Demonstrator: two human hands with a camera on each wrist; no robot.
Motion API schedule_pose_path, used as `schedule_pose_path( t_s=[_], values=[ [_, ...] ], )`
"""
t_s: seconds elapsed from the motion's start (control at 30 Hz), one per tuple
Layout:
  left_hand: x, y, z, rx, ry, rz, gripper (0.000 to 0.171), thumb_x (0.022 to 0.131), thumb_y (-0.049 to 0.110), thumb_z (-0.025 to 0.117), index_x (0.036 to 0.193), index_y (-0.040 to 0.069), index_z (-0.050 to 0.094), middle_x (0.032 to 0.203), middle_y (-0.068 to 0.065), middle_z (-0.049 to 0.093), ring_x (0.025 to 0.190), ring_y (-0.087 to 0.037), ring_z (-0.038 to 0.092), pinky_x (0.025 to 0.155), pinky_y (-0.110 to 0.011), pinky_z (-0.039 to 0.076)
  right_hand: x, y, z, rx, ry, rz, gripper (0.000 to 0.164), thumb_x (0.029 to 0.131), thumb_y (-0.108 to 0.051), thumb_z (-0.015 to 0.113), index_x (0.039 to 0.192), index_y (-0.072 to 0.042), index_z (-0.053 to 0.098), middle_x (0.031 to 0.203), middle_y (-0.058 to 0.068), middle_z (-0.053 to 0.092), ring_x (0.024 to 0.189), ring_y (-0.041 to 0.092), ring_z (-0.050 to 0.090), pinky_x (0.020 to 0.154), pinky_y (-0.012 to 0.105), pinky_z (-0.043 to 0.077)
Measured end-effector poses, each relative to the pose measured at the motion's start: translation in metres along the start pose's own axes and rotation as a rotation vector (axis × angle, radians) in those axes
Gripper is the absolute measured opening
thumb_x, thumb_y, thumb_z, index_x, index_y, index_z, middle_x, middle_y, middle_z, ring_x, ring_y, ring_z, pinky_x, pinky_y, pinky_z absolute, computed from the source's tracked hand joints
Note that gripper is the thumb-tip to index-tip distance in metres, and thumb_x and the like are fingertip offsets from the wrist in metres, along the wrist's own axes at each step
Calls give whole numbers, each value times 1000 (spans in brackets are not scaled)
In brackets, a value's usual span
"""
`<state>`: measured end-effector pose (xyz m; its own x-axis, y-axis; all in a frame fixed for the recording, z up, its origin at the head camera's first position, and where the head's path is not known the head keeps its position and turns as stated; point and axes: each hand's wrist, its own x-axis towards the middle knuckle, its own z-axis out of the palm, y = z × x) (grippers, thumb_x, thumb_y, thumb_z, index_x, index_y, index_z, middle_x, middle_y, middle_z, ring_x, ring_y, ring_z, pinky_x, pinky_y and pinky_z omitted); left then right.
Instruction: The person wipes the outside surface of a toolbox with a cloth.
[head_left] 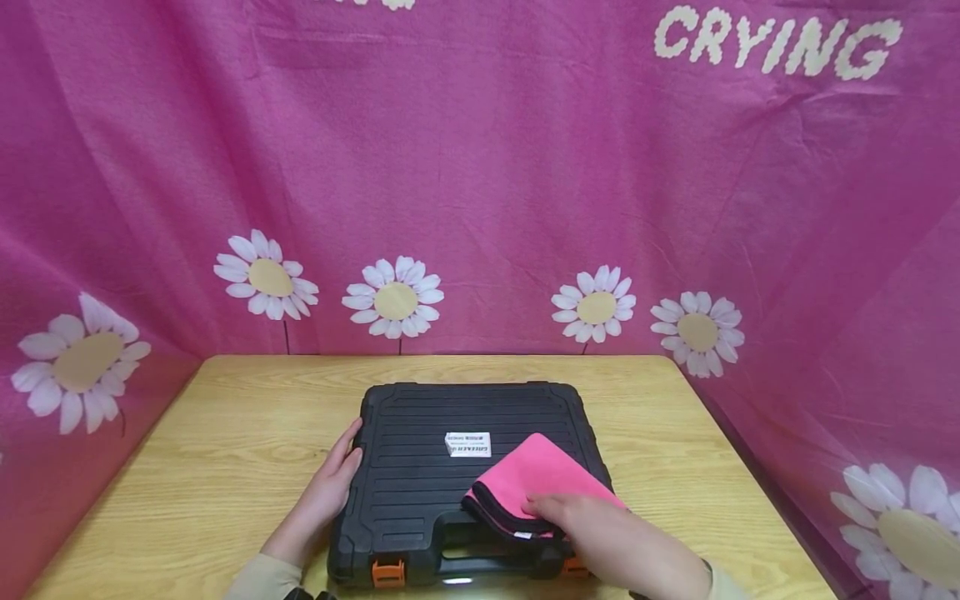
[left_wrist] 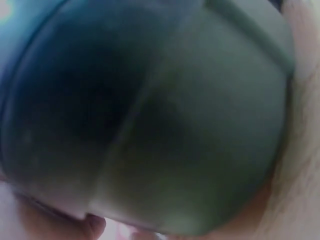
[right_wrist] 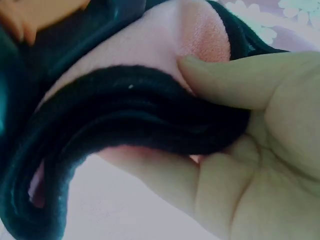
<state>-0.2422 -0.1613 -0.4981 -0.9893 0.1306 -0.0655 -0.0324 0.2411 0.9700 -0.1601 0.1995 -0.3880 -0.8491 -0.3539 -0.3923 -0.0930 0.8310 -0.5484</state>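
A black plastic tool case (head_left: 420, 475) lies flat, its label upside down and its handle towards me. My left hand (head_left: 330, 483) rests against the case's left side with its fingers stretched along it. A blurred dark surface (left_wrist: 165, 110) fills most of the left wrist view. My right hand (head_left: 600, 533) pinches a folded pink cloth (head_left: 540, 471) with black edging, thumb on top and fingers beneath. The cloth lies over the front right part of the lid and partly hides the handle. In the right wrist view, the layered black hem (right_wrist: 125, 85) curves between thumb and fingers.
The case stands on a light wooden table (head_left: 247, 417) near its front edge. Orange latches (head_left: 387, 573) sit on its front, the right one partly hidden by my hand. A pink curtain (head_left: 480, 167) with daisies encloses the table's back and sides.
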Motion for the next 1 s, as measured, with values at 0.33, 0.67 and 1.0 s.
schedule_pose_path(
  t_s=[0.33, 0.67, 1.0],
  values=[
    [0, 2, -1, 37, -4, 14, 57, 113, 17, 33, 166, 10, 12, 171, -25, 4, 158, -47, 4, 125, -63, 9, 21, 6, -20, -326, 114, -321, 49, 90, 6, 71, 135, -13, 68, 126, 4, 73, 113, 20, 67, 103, 50, 54],
    [-1, 4, -2, 66, 3, 6, 57, 113, 16, 34, 166, 10, 13, 171, -26, 5, 158, -47, 5, 125, -62, 9, 65, 14, -49, -428, 173, -397, 32, 97, 0, 65, 127, -7, 71, 118, 7, 74, 108, 22, 68, 105, 48, 53],
    [-2, 4, -2, 79, 7, 21, 57, 113, 14, 34, 165, 8, 14, 171, -26, 6, 157, -48, 8, 125, -61, 12, 106, 23, -80, -498, 197, -354, 29, 99, 2, 59, 121, -8, 74, 105, 6, 74, 93, 18, 67, 98, 44, 56]
  ],
)
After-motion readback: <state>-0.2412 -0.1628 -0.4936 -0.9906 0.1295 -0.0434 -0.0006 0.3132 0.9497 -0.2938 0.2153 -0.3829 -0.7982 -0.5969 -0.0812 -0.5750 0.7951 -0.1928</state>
